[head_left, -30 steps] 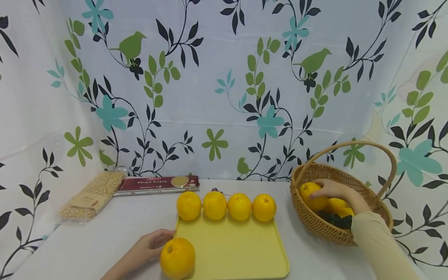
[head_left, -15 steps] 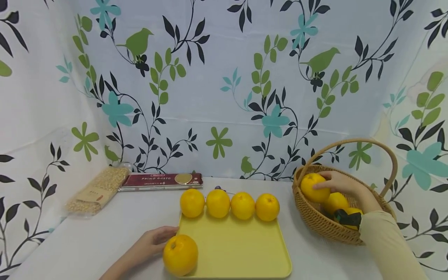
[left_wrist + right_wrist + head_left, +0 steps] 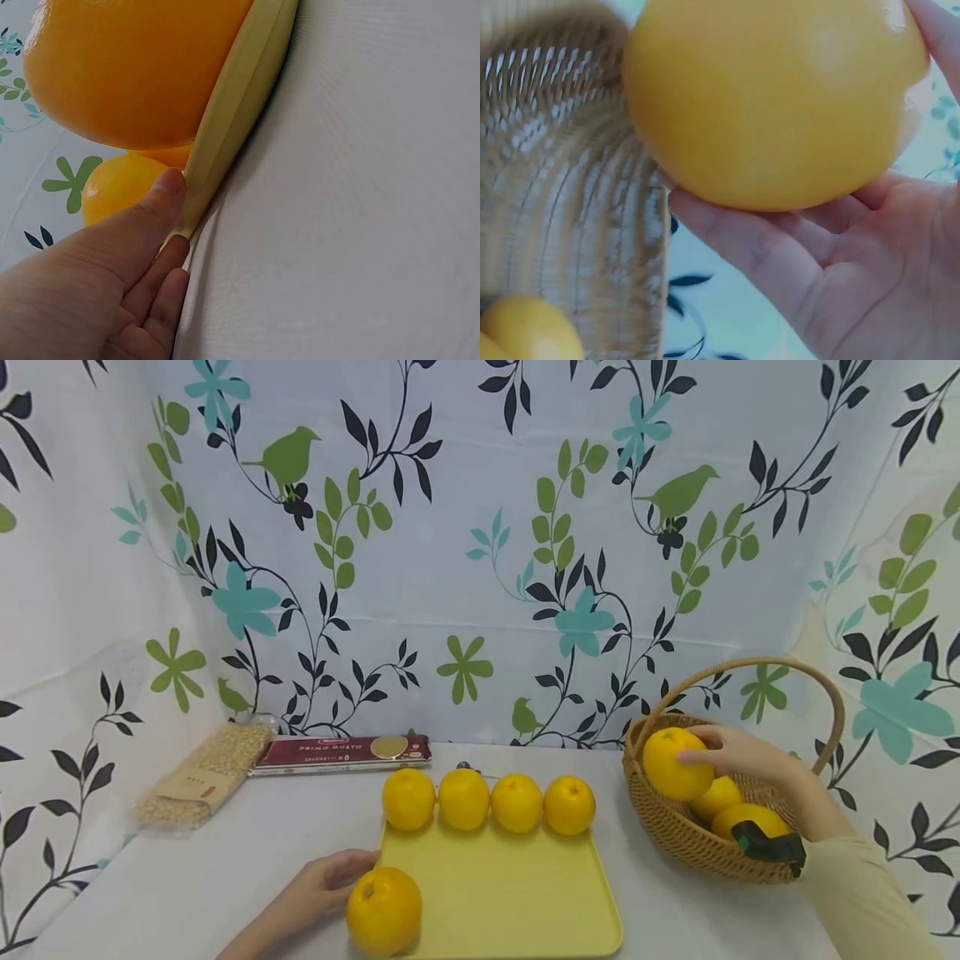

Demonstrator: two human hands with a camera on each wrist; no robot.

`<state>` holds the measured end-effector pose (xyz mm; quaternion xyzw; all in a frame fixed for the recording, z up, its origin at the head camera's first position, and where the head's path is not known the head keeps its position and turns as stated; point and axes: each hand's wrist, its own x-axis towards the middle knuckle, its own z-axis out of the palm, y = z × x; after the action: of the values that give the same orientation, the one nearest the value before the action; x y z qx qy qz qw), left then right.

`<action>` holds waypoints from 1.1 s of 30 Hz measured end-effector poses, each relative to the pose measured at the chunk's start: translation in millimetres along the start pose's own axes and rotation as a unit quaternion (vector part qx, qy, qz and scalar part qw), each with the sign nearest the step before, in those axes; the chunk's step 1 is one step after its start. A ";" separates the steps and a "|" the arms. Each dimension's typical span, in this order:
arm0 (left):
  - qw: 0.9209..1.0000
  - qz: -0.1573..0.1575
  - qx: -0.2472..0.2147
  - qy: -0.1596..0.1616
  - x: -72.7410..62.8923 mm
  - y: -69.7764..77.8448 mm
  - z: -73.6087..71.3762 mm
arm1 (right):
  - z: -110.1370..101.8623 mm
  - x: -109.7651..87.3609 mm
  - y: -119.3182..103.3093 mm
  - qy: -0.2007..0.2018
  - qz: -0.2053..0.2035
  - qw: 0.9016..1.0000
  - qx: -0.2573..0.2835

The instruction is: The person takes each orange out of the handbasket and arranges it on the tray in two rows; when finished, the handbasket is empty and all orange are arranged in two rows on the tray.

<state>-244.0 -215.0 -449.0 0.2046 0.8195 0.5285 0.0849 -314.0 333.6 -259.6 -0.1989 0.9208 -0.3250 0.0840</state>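
Observation:
In the head view my right hand [image 3: 737,753] grips a yellow-orange orange [image 3: 677,764] over the left side of the wicker basket [image 3: 675,843]. The right wrist view shows fingers curled under the orange [image 3: 772,105], beside the basket wall. More yellow fruit [image 3: 750,820] lies in the basket below the hand. My left hand [image 3: 324,887] is at the left edge of the yellow tray [image 3: 495,893]. Up close in the left wrist view, its thumb and fingers pinch the tray rim [image 3: 225,127]. A large orange [image 3: 384,912] sits on the tray's near left corner.
Several oranges [image 3: 465,799] stand in a row along the tray's far edge. Behind them lie a dark red spaghetti packet [image 3: 341,754] and, further left, a bag of pale kernels [image 3: 206,777]. The basket's tall handle [image 3: 750,664] arches over it. A patterned cloth [image 3: 465,568] hangs behind.
My right hand has lifted its orange slightly within the basket, uncovering more of the fruit below. The left hand, the tray and the oranges on it stay put.

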 end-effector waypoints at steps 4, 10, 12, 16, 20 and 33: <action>1.000 0.009 -0.008 -0.004 1.1 1.0 -1.5 | 11.5 -9.4 -17.7 0.027 -0.030 0.999 0.006; 1.000 0.012 -0.004 -0.002 1.1 1.1 -2.1 | 34.2 -8.3 -40.0 0.038 -0.118 0.992 0.036; 1.000 0.017 -0.006 -0.002 1.2 0.5 -2.2 | 42.1 -7.9 -47.8 0.038 -0.140 0.988 0.058; 1.000 0.021 -0.010 -0.004 0.9 -0.7 -2.1 | 60.9 -7.3 -62.7 0.047 -0.155 0.982 0.093; 1.000 0.024 -0.005 0.000 0.7 -0.4 -2.5 | 80.7 -5.7 -74.7 0.051 -0.147 0.976 0.153; 1.000 0.023 0.000 0.006 0.2 -1.7 -3.0 | 139.5 1.5 -96.1 0.011 -0.174 0.962 0.212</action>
<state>-245.7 -218.0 -449.2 0.2206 0.8148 0.5318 0.0681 -245.8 185.9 -306.9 -0.3301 0.7828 -0.5244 0.0568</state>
